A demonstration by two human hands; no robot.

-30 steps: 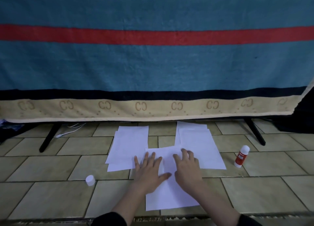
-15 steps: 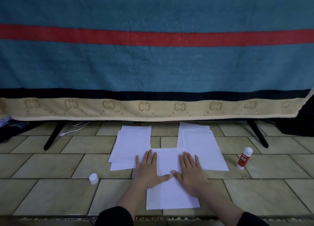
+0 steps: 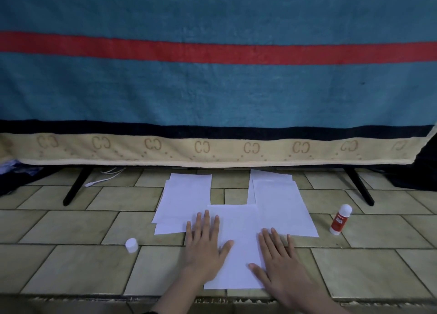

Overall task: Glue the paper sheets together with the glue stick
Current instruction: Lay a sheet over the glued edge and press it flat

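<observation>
A white paper sheet [image 3: 238,233] lies on the tiled floor in front of me. My left hand [image 3: 204,242] presses flat on its left edge with fingers straight. My right hand [image 3: 277,259] lies flat on its right side, fingers spread. Behind it to the left sits a small pile of white sheets [image 3: 186,198], and another pile [image 3: 276,200] sits behind to the right. The red and white glue stick [image 3: 340,219] stands upright and uncapped on the floor to the right. Its white cap [image 3: 131,245] lies on the floor to the left.
A large teal blanket [image 3: 212,89] with a red stripe and beige border hangs across the back. Black slanted legs [image 3: 76,186] [image 3: 360,186] stand under it at left and right. A white cable [image 3: 104,178] lies near the left leg.
Both hands have slid apart across the front sheet: the left outward to its left edge, the right down toward its lower right side. The camera view shifted slightly.
</observation>
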